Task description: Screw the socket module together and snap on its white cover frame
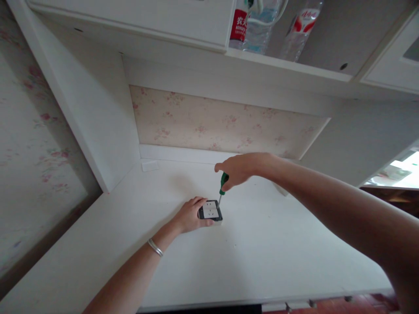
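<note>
Small square black-framed wall socket with white face point(210, 210) lying on white desk top point(262, 253), gripped at its left edge by left hand point(190, 215), green-handled screwdriver point(223, 185) clenched in right hand point(236, 168) — tip set at socket's right edge, silver bracelet point(155, 247) worn on left wrist.

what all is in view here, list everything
switch panel: one, black frame with white inserts, on the desk under the left hand
screwdriver: one, green handle, tip at the panel's right edge
small flat piece: one, white, back of the desk near the corner
bottles: three, clear plastic, two with red labels, shelf above
desk: one, white
wallpaper: cream with pink flowers, behind the desk
bracelet: one, silver, left wrist
left hand: grips the panel's left side
right hand: closed on the screwdriver handle
</note>
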A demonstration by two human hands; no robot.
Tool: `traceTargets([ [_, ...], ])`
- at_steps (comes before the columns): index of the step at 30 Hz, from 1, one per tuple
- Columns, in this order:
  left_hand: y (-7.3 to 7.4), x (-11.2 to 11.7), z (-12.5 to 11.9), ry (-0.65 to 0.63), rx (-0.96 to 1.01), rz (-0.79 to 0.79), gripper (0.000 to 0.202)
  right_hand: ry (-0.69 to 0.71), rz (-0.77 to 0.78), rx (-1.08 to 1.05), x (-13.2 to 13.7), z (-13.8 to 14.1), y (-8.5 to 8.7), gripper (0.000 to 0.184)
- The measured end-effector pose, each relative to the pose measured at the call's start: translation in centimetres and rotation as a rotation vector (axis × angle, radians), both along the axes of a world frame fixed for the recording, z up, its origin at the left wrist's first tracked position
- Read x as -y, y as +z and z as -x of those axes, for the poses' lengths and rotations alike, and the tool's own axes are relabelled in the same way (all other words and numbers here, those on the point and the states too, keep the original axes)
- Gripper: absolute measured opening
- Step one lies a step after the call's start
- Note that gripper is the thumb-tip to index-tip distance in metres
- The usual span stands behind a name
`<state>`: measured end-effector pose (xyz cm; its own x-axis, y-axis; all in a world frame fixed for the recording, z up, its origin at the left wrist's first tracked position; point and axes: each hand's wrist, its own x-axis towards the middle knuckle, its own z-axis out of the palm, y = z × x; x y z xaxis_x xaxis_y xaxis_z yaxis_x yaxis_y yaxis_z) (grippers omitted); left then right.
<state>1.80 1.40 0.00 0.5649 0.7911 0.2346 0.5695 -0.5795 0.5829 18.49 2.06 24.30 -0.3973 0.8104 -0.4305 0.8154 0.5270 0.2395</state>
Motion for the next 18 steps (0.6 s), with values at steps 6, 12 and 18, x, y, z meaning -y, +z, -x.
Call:
traceTargets([
  [6,-0.4,-0.2,0.0,0.003,0.012,0.003,0.087,0.059,-0.055,0.016,-0.5,-0.7,-1.1,0.042],
  [12,-1.1,-0.7,0.1,-0.021,0.018,0.039,0.107,0.038,0.083,-0.139,-0.1,-1.4,-0.8,0.06],
  [18,-1.3,-0.7,0.1,0.008,0.051,0.027,0.1,-0.016,-0.04,-0.037,0.2,-1.5,-1.0,0.051],
])
